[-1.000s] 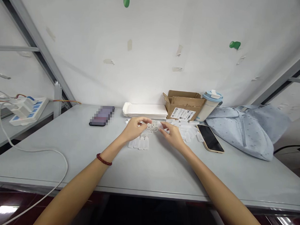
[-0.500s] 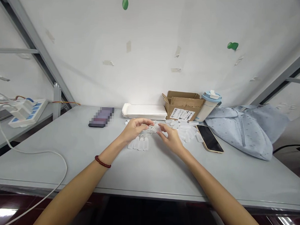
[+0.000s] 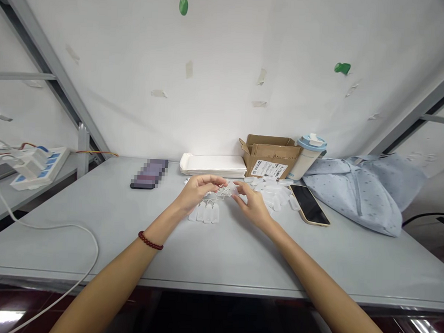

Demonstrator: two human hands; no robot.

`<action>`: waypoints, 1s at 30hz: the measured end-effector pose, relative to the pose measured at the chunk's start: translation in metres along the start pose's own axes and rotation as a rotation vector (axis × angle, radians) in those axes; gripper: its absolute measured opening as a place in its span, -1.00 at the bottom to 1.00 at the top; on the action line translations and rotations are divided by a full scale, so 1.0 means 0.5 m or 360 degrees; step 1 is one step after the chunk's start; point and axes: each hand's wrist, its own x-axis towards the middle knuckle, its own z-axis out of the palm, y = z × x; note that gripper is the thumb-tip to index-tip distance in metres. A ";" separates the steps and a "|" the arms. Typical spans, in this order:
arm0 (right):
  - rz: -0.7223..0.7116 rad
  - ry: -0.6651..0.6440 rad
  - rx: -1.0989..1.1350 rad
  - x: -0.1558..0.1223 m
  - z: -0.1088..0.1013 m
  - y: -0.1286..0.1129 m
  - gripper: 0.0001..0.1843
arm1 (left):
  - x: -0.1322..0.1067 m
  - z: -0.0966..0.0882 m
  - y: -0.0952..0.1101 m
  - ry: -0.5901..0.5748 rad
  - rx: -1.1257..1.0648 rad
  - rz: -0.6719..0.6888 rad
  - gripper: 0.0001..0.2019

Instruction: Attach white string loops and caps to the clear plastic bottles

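Note:
Over the middle of the table, my right hand [image 3: 254,203] pinches a small translucent plastic tag [image 3: 234,189] between thumb and fingers. My left hand [image 3: 199,191] is closed at the fingertips on a thin white string [image 3: 224,190] close to that tag. Strings lie tangled between the two hands. Below my left hand, several tags with strings [image 3: 205,213] rest side by side on the table. Right of my right hand is a loose pile of translucent tags [image 3: 274,194], partly hidden by it.
Behind the hands are a stack of white trays or sleeves [image 3: 214,165], an open cardboard box [image 3: 272,156] and a blue-lidded cup [image 3: 307,158]. A phone [image 3: 310,205] and blue cloth [image 3: 356,194] lie right; a dark phone [image 3: 150,174] lies left. A white cable [image 3: 94,234] crosses the table's left side.
Both hands stay almost in the same place, with only slight finger movement at the string and tag. The whole view has shifted a little.

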 end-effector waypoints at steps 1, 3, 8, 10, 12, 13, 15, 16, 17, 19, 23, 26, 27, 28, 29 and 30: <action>-0.0005 0.0001 0.0000 0.000 0.000 0.000 -0.62 | 0.000 0.001 0.000 0.0000 0.0002 0.0000 -0.78; -0.0020 0.0003 -0.0003 0.000 0.000 0.000 -0.62 | 0.000 0.001 -0.001 -0.0004 0.0016 0.0006 -0.78; -0.0047 0.0007 -0.0026 0.000 0.000 -0.001 -0.62 | 0.002 -0.003 -0.007 -0.0017 0.0055 0.0033 -0.76; -0.0054 0.0008 -0.0034 0.000 -0.001 -0.002 -0.61 | 0.002 -0.004 -0.008 -0.0019 0.0067 0.0037 -0.76; -0.0060 0.0009 -0.0042 -0.001 -0.001 -0.003 -0.58 | 0.002 -0.004 -0.007 -0.0023 0.0081 0.0032 -0.76; -0.0067 0.0011 -0.0047 -0.001 -0.002 -0.004 -0.56 | 0.002 -0.003 -0.006 -0.0025 0.0093 0.0031 -0.76; -0.0094 0.0014 -0.0060 -0.002 -0.001 -0.005 -0.54 | 0.002 -0.003 -0.004 -0.0025 0.0129 0.0031 -0.76; -0.0113 0.0011 -0.0066 -0.003 -0.001 -0.005 -0.55 | 0.001 -0.002 -0.003 -0.0026 0.0152 0.0030 -0.76; -0.0134 0.0007 -0.0070 -0.003 0.000 -0.005 -0.55 | 0.001 -0.002 -0.003 -0.0027 0.0176 0.0028 -0.77; -0.0168 0.0004 -0.0072 -0.004 0.001 -0.004 -0.58 | 0.001 -0.001 -0.002 -0.0035 0.0205 0.0021 -0.78; -0.0200 0.0021 -0.0050 -0.004 0.003 -0.006 -0.62 | 0.002 0.003 -0.006 -0.0021 0.0245 0.0000 -0.73; -0.0224 0.0015 -0.0034 -0.005 0.002 -0.013 -0.64 | 0.003 0.008 -0.009 -0.0001 0.0361 -0.0029 -0.62; -0.0229 0.0010 -0.0030 -0.005 0.001 -0.015 -0.64 | 0.003 0.009 -0.011 -0.0012 0.0399 -0.0020 -0.61; -0.0231 0.0005 -0.0024 -0.006 0.001 -0.018 -0.65 | 0.003 0.011 -0.012 -0.0031 0.0430 0.0004 -0.62; -0.0231 -0.0001 -0.0017 -0.007 0.001 -0.020 -0.65 | 0.003 0.012 -0.013 -0.0053 0.0454 0.0038 -0.65; -0.0233 -0.0003 -0.0008 -0.008 0.001 -0.021 -0.65 | 0.003 0.013 -0.015 -0.0070 0.0477 0.0073 -0.68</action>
